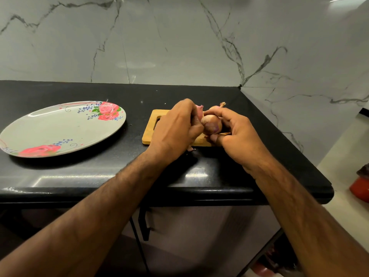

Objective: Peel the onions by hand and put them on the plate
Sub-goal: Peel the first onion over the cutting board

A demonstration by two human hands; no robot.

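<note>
Both my hands meet over a small wooden cutting board [151, 124] on the black counter. My right hand [235, 134] grips a brown-skinned onion [212, 123] from the right, thumb under it. My left hand [177, 128] pinches a pinkish flap of onion skin [198, 110] at the onion's left side. A second onion [216, 106] with a dry stem lies on the board just behind my right fingers. A pale oval plate [60, 124] with red rose prints sits empty to the left. A small scrap of skin [190, 149] lies at the board's front edge.
The black counter [99, 172] ends at a rounded front edge and a right edge near the marble wall corner. A red object [360, 188] sits low at the far right on a pale surface. A cabinet handle [144, 222] hangs below the counter.
</note>
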